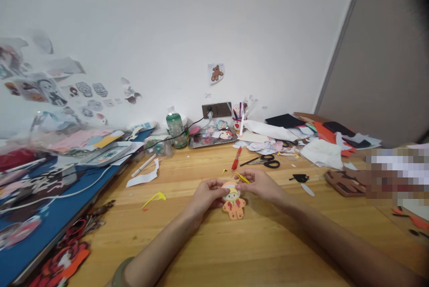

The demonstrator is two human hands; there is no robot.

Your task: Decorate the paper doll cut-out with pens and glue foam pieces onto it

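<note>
A doll-shaped cutout (234, 208) in orange, with a pale face and yellow hair, is upright just above or on the wooden table. My left hand (209, 195) grips it by the left side of the head, thumb on the front. In my right hand (259, 185) a slim yellow tool (242, 178) is pinched between thumb and fingers, close to the top of the cutout's head. Its exact kind is too small to make out. Beyond the hands lie a red pen-like tool (236, 159) and black-handled scissors (264, 161).
Yellow paper scraps (157, 197) and a white paper strip (145, 176) lie to the left. A blue board (43, 233) with craft pieces fills the far left. Along the wall stand a green bottle (177, 128), a metal tray (201, 142) and a pen cup (237, 122). Paper piles (321, 153) spread right.
</note>
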